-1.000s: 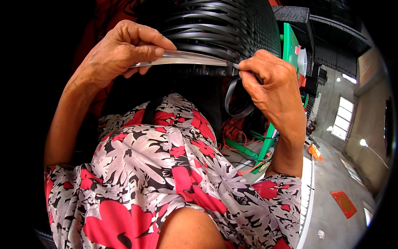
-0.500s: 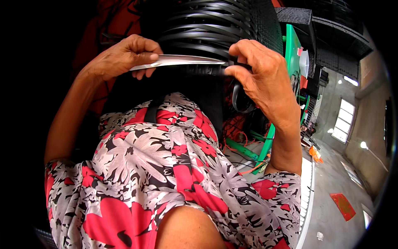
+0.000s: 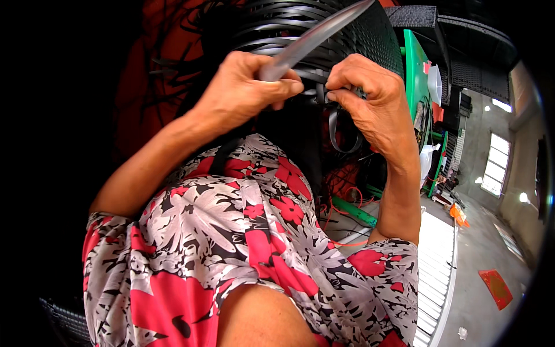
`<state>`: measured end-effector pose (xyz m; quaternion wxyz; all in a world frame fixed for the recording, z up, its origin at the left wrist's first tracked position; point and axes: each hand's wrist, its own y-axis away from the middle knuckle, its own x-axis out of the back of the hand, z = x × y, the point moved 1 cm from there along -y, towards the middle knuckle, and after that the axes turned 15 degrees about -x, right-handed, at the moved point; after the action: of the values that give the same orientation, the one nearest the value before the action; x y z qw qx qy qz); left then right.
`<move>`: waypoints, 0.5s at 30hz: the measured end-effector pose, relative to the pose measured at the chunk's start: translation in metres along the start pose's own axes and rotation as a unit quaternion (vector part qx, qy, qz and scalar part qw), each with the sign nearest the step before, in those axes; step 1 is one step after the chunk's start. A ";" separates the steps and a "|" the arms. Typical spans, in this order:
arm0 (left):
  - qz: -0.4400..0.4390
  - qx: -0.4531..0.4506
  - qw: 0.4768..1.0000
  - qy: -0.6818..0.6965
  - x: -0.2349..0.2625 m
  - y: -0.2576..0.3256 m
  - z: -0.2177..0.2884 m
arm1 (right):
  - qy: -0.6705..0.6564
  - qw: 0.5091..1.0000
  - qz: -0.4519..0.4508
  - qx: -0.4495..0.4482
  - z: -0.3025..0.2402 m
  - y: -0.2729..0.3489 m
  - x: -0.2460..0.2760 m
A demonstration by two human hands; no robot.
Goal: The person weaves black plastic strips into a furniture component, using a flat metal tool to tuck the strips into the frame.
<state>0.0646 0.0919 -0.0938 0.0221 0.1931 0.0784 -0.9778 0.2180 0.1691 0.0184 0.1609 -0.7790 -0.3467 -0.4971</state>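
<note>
My left hand is closed around one end of a long, flat, silver-grey tapered piece, blade-like in shape. Its narrow end points up and to the right, over the weave; I cannot tell what it is made of. Close on the right, my right hand pinches a dark flat plastic strip, part of which hangs in a loop below the fingers. Both hands are at the near edge of a woven piece of black plastic strips, whose curved bands run across in front of me.
Right of the weave stands a green panel, and a green tube lies lower down among orange cords. Black woven furniture is at the far right. An orange-red mat lies on the grey floor.
My left hand has moved right, towards my right hand, and the silver-grey piece has swung from nearly level to pointing up and right. My right hand has stayed about where it was.
</note>
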 end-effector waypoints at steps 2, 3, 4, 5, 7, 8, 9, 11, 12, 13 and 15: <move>0.006 0.009 1.000 0.019 -0.013 -0.005 -0.009 | -0.009 1.000 -0.005 -0.001 -0.001 -0.004 0.001; 0.012 0.000 1.000 0.003 -0.015 -0.005 -0.010 | -0.013 1.000 -0.007 -0.002 -0.001 -0.004 0.002; 0.018 -0.009 1.000 -0.013 -0.017 -0.005 -0.009 | -0.021 1.000 -0.008 -0.002 0.000 -0.005 0.004; 0.025 -0.018 0.999 -0.029 -0.017 -0.004 -0.007 | -0.031 0.999 -0.011 0.000 0.001 -0.006 0.003; 0.006 -0.015 0.999 -0.032 -0.017 -0.006 -0.001 | -0.043 0.999 -0.008 0.001 0.000 -0.006 0.002; 0.002 -0.008 0.999 -0.033 -0.022 -0.007 0.001 | -0.046 0.999 -0.002 -0.002 0.002 -0.004 0.001; -0.002 -0.002 0.999 -0.034 -0.024 -0.007 0.001 | -0.048 0.999 0.004 -0.006 0.004 -0.003 0.000; -0.006 0.004 1.000 -0.026 -0.025 -0.011 -0.003 | -0.059 0.998 0.008 -0.021 0.006 -0.001 0.000; -0.006 0.010 1.000 -0.020 -0.026 -0.012 -0.002 | -0.064 0.997 0.011 -0.030 0.007 -0.001 0.002; -0.005 0.016 1.000 -0.013 -0.027 -0.013 -0.001 | -0.080 0.996 0.004 -0.041 0.009 0.000 0.003; -0.014 0.025 1.000 -0.012 -0.028 -0.015 0.001 | -0.111 0.992 -0.010 -0.064 0.013 0.001 0.005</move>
<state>0.0889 0.1069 -0.0798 0.0044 0.1804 0.0565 -0.9820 0.2287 0.1778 0.0167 0.0664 -0.8346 -0.3374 -0.4304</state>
